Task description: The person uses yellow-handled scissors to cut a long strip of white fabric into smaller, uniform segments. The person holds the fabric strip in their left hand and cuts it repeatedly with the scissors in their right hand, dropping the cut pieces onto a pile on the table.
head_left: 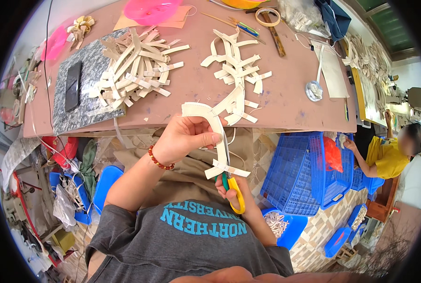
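Cutting appears part-done: curved strip (220,141) is held up at near edge of bench (295,106); strip chain (239,73) lies beyond it, prob. left to do. Strip pile (137,70) sits at L; can't tell if finished. L hand (184,137): grip pinched on strip, thumb uppermost. R hand (231,194): grip wrapped round handles of scissors (237,200), blades alongside strip; blade gap n/a, can't tell.
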Demonstrator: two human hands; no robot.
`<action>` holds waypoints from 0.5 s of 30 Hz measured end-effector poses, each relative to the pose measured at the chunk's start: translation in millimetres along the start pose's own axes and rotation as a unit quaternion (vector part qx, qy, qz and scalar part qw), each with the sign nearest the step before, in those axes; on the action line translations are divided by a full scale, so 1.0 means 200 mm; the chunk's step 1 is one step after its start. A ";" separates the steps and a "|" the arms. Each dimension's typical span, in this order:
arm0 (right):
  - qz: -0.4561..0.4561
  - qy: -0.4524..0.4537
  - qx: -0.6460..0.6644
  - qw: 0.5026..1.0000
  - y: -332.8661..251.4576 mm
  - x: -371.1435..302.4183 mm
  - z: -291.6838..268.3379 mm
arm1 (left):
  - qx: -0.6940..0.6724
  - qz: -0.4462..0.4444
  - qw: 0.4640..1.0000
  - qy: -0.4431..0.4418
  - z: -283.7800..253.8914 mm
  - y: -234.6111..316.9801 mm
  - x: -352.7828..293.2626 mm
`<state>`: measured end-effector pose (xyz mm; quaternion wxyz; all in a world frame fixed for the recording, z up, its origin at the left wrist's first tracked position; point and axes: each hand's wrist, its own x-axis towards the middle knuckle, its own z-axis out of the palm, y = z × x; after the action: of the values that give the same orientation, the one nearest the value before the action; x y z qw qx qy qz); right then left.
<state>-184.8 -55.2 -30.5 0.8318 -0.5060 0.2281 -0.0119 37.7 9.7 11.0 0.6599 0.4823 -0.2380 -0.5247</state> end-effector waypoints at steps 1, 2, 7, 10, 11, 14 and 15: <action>-0.008 0.011 0.002 1.000 -0.01 0.00 0.02 | 0.000 -0.001 1.000 -0.002 0.00 0.00 0.00; -0.015 0.023 0.004 1.000 -0.01 0.00 0.03 | 0.000 -0.002 1.000 -0.003 -0.01 -0.01 0.00; 0.020 0.000 -0.006 1.000 -0.01 -0.02 -0.02 | 0.004 -0.013 1.000 -0.007 -0.02 0.01 0.00; 0.033 -0.008 -0.018 0.999 0.00 -0.03 -0.04 | -0.008 -0.015 1.000 -0.013 -0.02 0.01 -0.01; 0.033 -0.009 -0.022 0.999 0.00 -0.03 -0.04 | -0.013 -0.016 1.000 -0.015 -0.02 0.01 -0.01; -0.004 0.022 -0.021 1.000 -0.02 -0.01 0.01 | 0.005 -0.017 0.999 -0.029 -0.02 0.03 0.00; -0.010 0.030 -0.017 0.999 -0.04 0.00 0.03 | 0.005 -0.017 0.999 -0.034 -0.02 0.03 0.00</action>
<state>-181.8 -54.6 -21.8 0.8155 -0.5218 0.2483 -0.0311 43.2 11.5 14.3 0.6396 0.4718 -0.2548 -0.5508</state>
